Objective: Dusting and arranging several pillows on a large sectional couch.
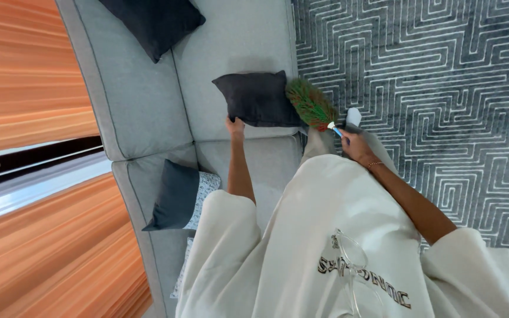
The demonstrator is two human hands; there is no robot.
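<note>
Cushion work in hand on a light grey fabric corner sofa (142,118). The left hand (235,125) is closed on the near edge of a dark charcoal square cushion (255,99), fingers curled over the hem; the cushion lies flat on the seat, close to the seat's front edge. The right hand (356,147) is wrapped shut around the pale blue handle of a green-and-red bristled hand duster (311,105), whose head lies against the cushion's right-hand edge.

Surroundings noted:
- A second dark cushion (154,20) rests further along the sofa, well apart from the first.
- A dark cushion with a patterned pale face (181,197) leans at the back rest, beside the left forearm.
- A grey rug with a pale maze-line pattern (431,100) covers the floor beside the sofa.
- Orange striped curtains (25,70) hang behind the sofa.
- The person wears a loose cream garment — sleeves fall to the elbow, clear of the duster.

Judgement on method: the cushion is best held firm at the hem so that it does not slide while the bristles pass. Strokes are better kept light and led off the edge towards the rug side — not back across the seat. The duster head should lie flat to the fabric rather than jab at it.
</note>
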